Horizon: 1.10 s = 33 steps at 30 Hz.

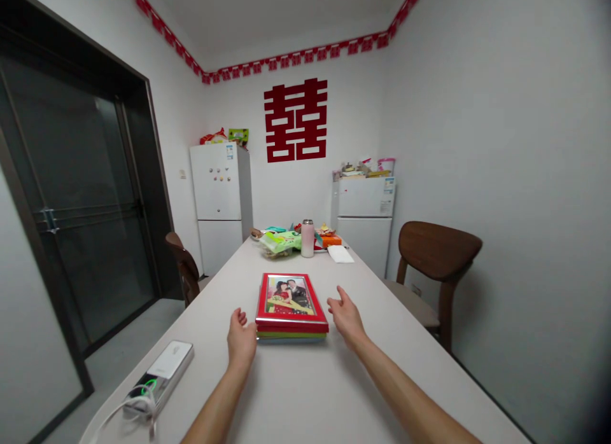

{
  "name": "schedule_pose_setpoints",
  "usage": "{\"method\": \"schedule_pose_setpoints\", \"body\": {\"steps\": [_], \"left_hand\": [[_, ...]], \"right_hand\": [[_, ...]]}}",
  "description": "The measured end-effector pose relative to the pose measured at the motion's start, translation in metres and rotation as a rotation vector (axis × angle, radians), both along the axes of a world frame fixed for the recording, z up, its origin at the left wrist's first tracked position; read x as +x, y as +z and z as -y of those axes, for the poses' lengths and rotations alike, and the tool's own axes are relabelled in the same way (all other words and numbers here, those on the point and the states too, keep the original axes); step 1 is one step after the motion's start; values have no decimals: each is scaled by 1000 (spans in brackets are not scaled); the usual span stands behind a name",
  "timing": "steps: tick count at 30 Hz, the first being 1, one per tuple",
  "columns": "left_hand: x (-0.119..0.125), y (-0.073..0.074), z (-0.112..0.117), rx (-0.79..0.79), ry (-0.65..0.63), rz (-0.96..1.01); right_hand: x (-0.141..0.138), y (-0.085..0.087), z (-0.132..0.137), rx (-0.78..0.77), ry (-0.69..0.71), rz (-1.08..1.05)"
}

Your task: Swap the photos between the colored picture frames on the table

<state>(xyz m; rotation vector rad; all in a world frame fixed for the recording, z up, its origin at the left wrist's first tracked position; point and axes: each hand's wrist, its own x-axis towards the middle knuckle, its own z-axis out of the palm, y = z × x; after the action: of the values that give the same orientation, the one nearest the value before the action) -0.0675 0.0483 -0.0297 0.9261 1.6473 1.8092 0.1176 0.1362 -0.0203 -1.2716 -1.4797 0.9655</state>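
Note:
A red-framed photo [289,299] lies on top of a short stack of coloured frames on the white table [334,393]. My left hand [241,339] rests at the stack's near left corner, fingers loosely curled, touching or almost touching its edge. My right hand [347,317] hovers just right of the stack, fingers spread and open, holding nothing.
A white power bank [160,374] with a cable lies at the table's near left edge. A pink flask [308,238], snack bags and a white napkin [340,254] sit at the far end. Wooden chairs [436,266] stand on both sides. Two white fridges are behind.

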Motion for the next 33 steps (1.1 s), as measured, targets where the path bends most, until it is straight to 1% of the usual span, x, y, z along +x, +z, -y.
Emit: {"method": "schedule_pose_setpoints", "body": {"steps": [1, 3, 4, 6, 7, 8, 10, 11, 12, 16, 18, 20, 21, 23, 25, 27, 29, 31, 33], "left_hand": [[5, 11, 4, 42, 0, 3], [23, 35, 14, 136, -75, 5], [35, 48, 19, 183, -133, 7], [60, 71, 30, 257, -236, 14], [71, 80, 36, 301, -315, 22], [81, 87, 40, 402, -456, 80], [92, 94, 48, 504, -596, 173], [94, 95, 51, 530, -633, 207], [95, 94, 53, 533, -642, 226], [89, 87, 55, 507, -633, 276], [83, 83, 52, 436, -579, 355], [74, 81, 49, 334, -525, 436], [70, 79, 47, 277, -518, 464], [61, 78, 45, 168, -555, 491], [55, 78, 45, 66, -612, 509], [54, 79, 46, 4, -647, 522], [53, 80, 47, -27, -652, 532], [52, 75, 46, -44, -632, 538], [48, 64, 44, -66, -583, 546]], "right_hand": [[0, 8, 12, 38, 8, -33], [-2, 28, 41, 122, 73, -118], [-4, 39, 56, 204, 191, -277], [-8, 60, 84, 291, 406, -528], [-9, 68, 95, 303, 474, -605], [-10, 74, 103, 308, 523, -664], [-9, 81, 112, 289, 571, -720], [-9, 81, 114, 274, 580, -732], [-8, 81, 115, 260, 586, -741], [-10, 72, 113, 204, 595, -817], [-14, 68, 107, 114, 565, -879], [-17, 65, 100, -64, 508, -923], [-19, 64, 96, -157, 476, -922], [-23, 63, 91, -292, 441, -862], [-26, 63, 90, -333, 466, -762], [-31, 64, 91, -322, 518, -654], [-37, 63, 91, -253, 536, -502], [-42, 59, 86, -63, 462, -199], [-45, 50, 76, 156, 334, 126]]}}
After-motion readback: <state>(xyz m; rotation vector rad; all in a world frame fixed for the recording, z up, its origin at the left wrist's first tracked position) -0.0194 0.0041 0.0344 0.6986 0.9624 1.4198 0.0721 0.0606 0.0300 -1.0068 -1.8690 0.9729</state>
